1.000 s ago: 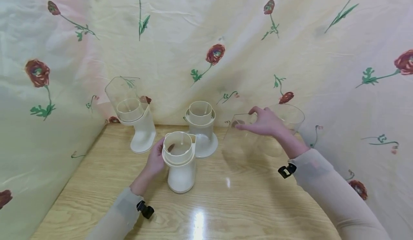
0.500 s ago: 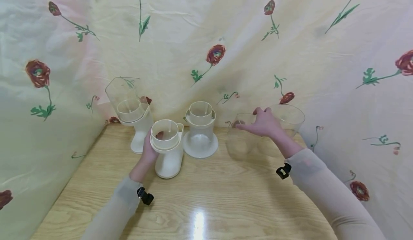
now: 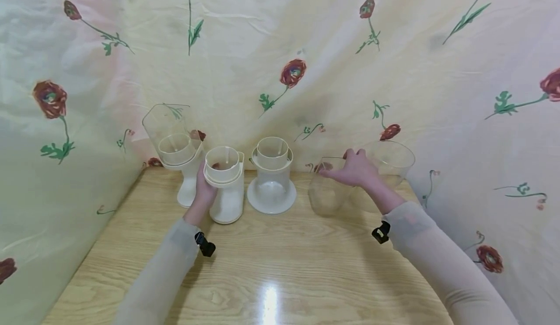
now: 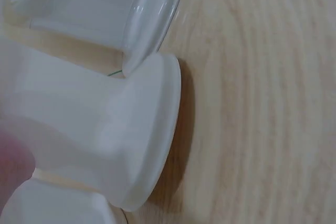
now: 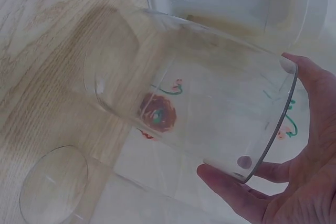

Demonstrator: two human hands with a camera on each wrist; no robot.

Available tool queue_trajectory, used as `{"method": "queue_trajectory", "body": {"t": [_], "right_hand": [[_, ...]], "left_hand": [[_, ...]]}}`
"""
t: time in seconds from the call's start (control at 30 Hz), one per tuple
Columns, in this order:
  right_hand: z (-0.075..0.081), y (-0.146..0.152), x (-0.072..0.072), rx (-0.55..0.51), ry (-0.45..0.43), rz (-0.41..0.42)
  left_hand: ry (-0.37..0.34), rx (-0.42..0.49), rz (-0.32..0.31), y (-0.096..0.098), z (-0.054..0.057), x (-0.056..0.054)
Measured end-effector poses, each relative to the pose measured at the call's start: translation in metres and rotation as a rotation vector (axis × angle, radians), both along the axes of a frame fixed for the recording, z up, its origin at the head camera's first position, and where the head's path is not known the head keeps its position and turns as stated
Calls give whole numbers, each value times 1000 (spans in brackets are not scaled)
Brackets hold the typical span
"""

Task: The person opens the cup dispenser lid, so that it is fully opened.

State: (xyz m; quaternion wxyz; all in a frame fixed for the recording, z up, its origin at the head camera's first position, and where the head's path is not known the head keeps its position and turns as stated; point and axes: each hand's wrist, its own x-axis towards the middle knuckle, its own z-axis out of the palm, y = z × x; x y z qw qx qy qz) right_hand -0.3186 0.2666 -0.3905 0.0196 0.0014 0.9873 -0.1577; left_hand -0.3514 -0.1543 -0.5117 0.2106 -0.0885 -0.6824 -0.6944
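In the head view my left hand grips the upper part of a white plastic stand with a ring-shaped cup on top. Its base is at the tabletop in the left wrist view; contact is hard to tell. Just left is a similar white stand carrying a clear open-topped container. To the right stands another with a round base. My right hand pinches the rim of a clear cylindrical container between thumb and fingers; the container is upright, its lower end near the table.
Another clear container stands beside my right hand, partly hidden by it. The wooden table ends at a flower-printed cloth behind and at both sides. The stands are close together.
My left hand has carried the white stand back and leftward, into the gap between the other two stands. My right hand still holds the clear container, which has shifted slightly right and down.
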Motion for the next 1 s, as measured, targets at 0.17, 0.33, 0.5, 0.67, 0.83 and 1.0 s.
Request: {"method": "queue_trajectory", "body": {"t": [0.17, 0.33, 0.5, 0.67, 0.83, 1.0], "right_hand": [[-7, 2, -2, -7, -6, 3], [-11, 1, -2, -5, -12, -8], [-16, -3, -3, -7, -19, -8], [-23, -9, -4, -17, -19, -6], [-29, -10, -6, 7, -3, -14], [-29, -12, -7, 63, 7, -18]], "left_hand": [[16, 61, 18, 4, 0, -10], [18, 85, 45, 6, 0, -18], [-13, 77, 55, 3, -1, -25], [-78, 107, 71, 1, 0, -31], [-107, 174, 51, 2, 1, -35], [-19, 270, -2, -4, -28, -56]]}}
